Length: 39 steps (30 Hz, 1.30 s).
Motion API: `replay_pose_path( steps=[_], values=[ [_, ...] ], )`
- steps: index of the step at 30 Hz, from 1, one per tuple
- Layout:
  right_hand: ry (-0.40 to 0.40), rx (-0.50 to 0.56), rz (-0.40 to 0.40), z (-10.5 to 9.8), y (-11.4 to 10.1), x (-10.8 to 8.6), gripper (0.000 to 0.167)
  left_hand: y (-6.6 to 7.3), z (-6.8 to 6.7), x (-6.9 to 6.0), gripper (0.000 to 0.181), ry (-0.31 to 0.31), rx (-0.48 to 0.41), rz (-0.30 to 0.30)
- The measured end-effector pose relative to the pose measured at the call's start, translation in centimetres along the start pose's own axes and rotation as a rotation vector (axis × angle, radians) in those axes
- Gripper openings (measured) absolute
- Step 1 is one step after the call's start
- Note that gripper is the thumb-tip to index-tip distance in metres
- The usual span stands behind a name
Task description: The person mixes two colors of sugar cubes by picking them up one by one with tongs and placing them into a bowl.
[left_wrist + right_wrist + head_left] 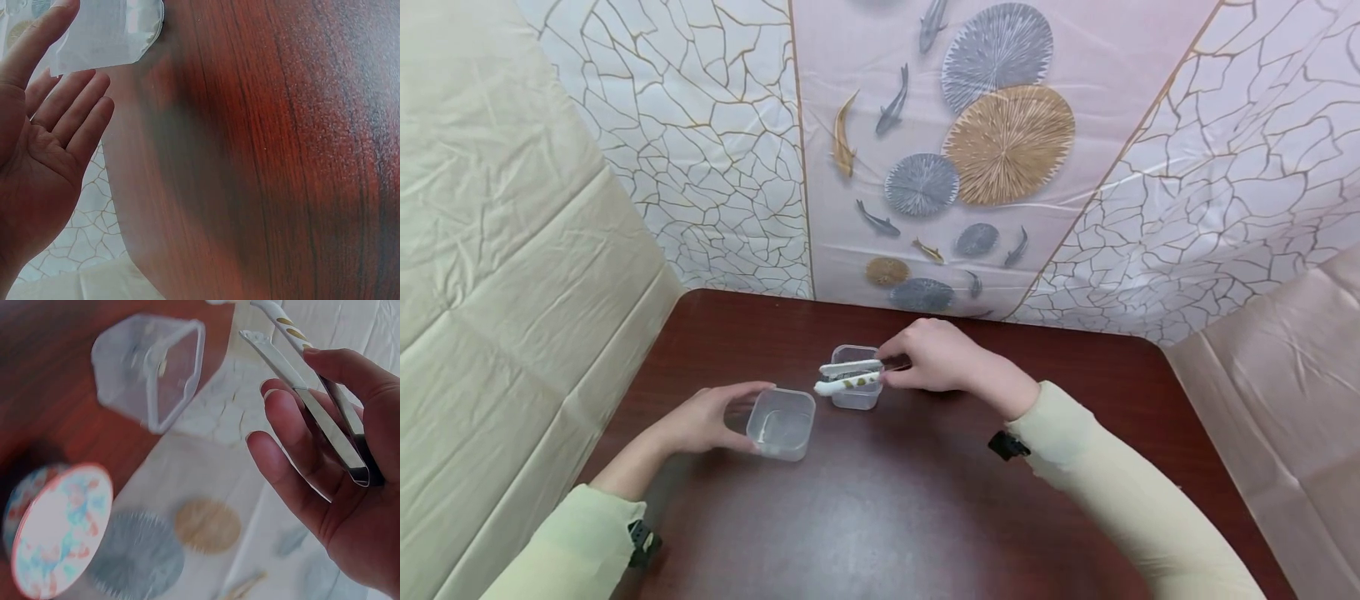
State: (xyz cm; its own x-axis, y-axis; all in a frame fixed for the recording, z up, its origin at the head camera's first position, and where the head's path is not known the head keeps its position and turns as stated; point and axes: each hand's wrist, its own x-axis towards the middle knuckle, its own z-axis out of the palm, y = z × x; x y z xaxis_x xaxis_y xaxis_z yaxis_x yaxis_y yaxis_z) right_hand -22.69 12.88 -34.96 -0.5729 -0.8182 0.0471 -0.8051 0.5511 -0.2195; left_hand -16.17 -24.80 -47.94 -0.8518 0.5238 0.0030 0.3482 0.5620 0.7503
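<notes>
My left hand point(703, 419) holds a square clear plastic container point(788, 421) by its left side, the thumb and a finger at two corners. In the left wrist view, the other fingers point(87, 125) are stretched out below its edge. My right hand point(936, 357) grips a pair of tongs point(852, 384) with white arms, one marked with gold spots. Their tips are apart and point left above a second clear container point(856, 402). The right wrist view shows the metal bend of the tongs point(331, 425) within the hand; small pale bits show in a clear container point(122, 372).
A bowl point(62, 531) with a red rim and blue-red pattern stands in the right wrist view; I cannot make it out in the head view. The dark red-brown table point(850, 517) ends at a patterned cloth point(737, 167) behind and plain cloth at both sides.
</notes>
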Motion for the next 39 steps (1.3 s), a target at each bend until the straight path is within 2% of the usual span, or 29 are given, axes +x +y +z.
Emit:
replay_pose_path(
  steps=[3, 7, 19, 24, 32, 39],
  values=[
    [-0.023, -0.004, -0.061, 0.8, -1.1, 1.3, 0.004, 0.0, 0.0, 0.0, 0.091, 0.001, 0.008, -0.008],
    [-0.056, -0.051, -0.099, 1.8, -2.3, 2.8, 0.008, 0.0, 0.0, 0.0, 0.090, -0.002, 0.012, -0.020],
    [-0.188, -0.151, -0.092, 4.4, -5.0, 6.1, 0.007, 0.2, 0.0, 0.0, 0.091, -0.010, 0.001, -0.029],
    [-0.214, -0.213, -0.116, 5.1, -5.9, 7.1, 0.019, 0.2, -0.1, 0.0, 0.091, -0.011, 0.002, -0.025],
    [-0.266, -0.241, -0.091, 6.0, -6.8, 8.1, 0.016, 0.2, 0.1, 0.0, 0.089, -0.009, 0.007, -0.022],
    [-0.271, -0.268, -0.067, 6.0, -7.3, 8.5, 0.020, 0.2, -0.1, 0.0, 0.089, -0.013, 0.006, -0.033]
  ],
)
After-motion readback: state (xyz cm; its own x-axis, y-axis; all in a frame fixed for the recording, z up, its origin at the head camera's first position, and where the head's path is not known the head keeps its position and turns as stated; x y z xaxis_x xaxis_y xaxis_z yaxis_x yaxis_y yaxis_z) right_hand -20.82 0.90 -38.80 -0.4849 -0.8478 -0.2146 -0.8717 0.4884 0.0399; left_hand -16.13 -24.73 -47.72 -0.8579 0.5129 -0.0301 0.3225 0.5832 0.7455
